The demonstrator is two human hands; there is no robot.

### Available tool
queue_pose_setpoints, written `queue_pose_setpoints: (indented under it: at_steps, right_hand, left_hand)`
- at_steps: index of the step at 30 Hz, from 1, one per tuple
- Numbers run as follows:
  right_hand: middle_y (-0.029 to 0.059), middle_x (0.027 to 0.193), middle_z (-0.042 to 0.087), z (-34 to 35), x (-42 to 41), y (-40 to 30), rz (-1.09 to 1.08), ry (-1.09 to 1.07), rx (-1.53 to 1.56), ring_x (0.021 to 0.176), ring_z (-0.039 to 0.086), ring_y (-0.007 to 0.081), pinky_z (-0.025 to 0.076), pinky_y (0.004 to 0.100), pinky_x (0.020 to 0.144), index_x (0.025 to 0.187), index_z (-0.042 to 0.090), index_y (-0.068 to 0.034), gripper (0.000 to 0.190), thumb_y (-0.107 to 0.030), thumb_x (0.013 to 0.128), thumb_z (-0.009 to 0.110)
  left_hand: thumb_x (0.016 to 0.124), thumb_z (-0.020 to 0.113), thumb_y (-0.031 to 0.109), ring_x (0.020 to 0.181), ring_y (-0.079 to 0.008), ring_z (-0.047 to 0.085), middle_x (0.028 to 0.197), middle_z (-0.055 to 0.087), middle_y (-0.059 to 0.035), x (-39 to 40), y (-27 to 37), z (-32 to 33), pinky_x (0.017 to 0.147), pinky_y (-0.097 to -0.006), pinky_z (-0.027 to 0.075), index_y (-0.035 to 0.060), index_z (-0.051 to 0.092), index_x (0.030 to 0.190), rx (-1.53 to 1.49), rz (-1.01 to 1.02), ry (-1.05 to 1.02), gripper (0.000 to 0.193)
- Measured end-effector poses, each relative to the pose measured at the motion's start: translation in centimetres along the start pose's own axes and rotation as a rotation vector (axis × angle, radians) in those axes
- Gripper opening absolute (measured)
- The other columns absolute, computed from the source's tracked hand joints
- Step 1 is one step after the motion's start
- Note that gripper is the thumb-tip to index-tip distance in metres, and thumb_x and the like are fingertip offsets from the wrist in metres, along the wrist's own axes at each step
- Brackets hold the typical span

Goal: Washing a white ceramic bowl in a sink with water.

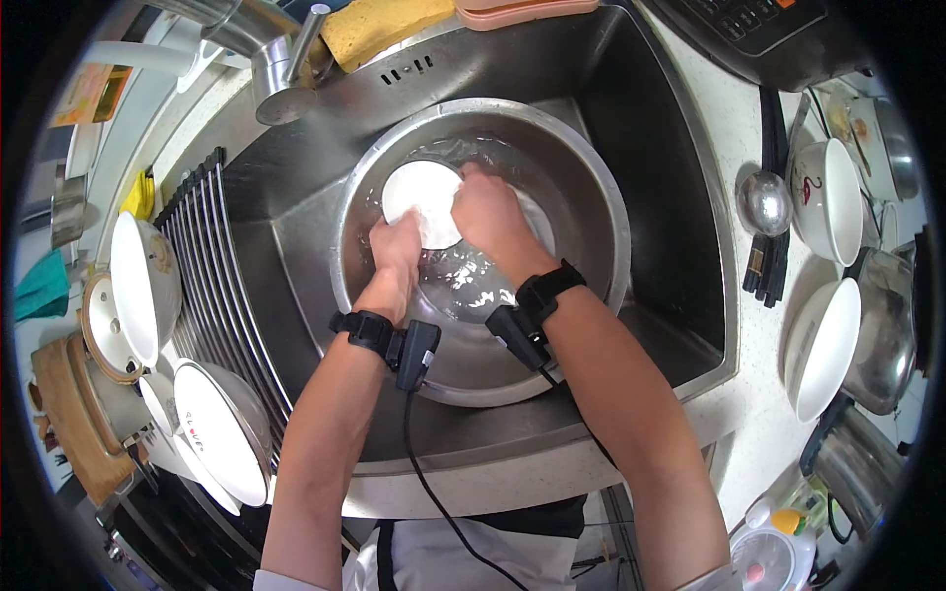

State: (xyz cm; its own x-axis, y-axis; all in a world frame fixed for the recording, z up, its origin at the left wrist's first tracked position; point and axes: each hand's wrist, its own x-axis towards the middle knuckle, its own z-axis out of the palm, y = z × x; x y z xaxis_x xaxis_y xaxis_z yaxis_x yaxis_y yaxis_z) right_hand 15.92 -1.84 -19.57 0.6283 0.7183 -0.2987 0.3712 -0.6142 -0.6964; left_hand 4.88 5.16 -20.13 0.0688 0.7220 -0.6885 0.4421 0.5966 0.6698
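Observation:
A round white dish is tilted up in the steel basin, over shallow rippling water. Whether it is a bowl or a plate, I cannot tell. My left hand grips its lower left edge, the thumb lying on the white face. At the right edge, my right hand is curled around the rim, its fingertips hidden. The basin sits inside a dark steel sink. Both wrists wear black straps with small boxes and cables.
A steel faucet leans over the sink's back left. A roll-up rod rack spans the left side, beside white bowls. On the right counter are a ladle, chopsticks and more bowls. A yellow sponge lies behind.

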Motion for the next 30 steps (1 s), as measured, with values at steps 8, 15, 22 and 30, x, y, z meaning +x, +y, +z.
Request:
queue_pose_setpoints:
  at_steps: [8,15,22,30]
  right_hand:
    - [0.0270,0.098,0.061,-1.0,-0.6,-0.4,0.027,-0.136,-0.044,0.098,0.058,0.0392,0.046,0.0432,0.087,0.107,0.057,0.001,0.036,-0.007,0.072,0.052]
    - [0.0218,0.098,0.064,-2.2,-0.4,-0.7,0.128,-0.183,-0.213,0.096,0.061,0.0348,0.048,0.0406,0.085,0.093,0.066,-0.001,0.025,-0.015,0.078,0.051]
    - [0.0209,0.101,0.064,-2.8,-0.5,-1.3,0.107,-0.203,-0.231,0.096,0.062,0.0338,0.048,0.0412,0.085,0.098,0.066,-0.003,0.028,-0.017,0.080,0.049]
    - [0.0273,0.099,0.061,-3.1,0.2,-0.5,0.092,-0.117,-0.001,0.096,0.060,0.0386,0.048,0.0440,0.084,0.091,0.066,0.002,0.027,-0.015,0.074,0.053]
  left_hand:
    - [0.075,0.070,0.021,0.056,-0.0139,0.057,0.079,0.066,-0.0081,1.4,-0.2,-1.8,0.046,-0.0258,0.043,-0.0051,0.066,0.093,0.495,0.187,-0.162,0.032]
    - [0.073,0.071,0.016,0.067,-0.0208,0.062,0.085,0.066,-0.0126,-0.1,1.0,-1.2,0.052,-0.0283,0.048,-0.0083,0.062,0.099,0.499,0.049,-0.225,0.036]
    - [0.075,0.068,0.016,0.072,-0.0182,0.063,0.089,0.065,-0.0120,1.3,0.0,-1.9,0.055,-0.0287,0.049,-0.0047,0.063,0.100,0.447,-0.049,-0.354,0.033]
    - [0.077,0.064,0.026,0.084,-0.0279,0.066,0.093,0.066,-0.0203,1.8,-0.5,-1.2,0.070,-0.0349,0.051,-0.0080,0.063,0.096,0.562,0.082,-0.246,0.039]
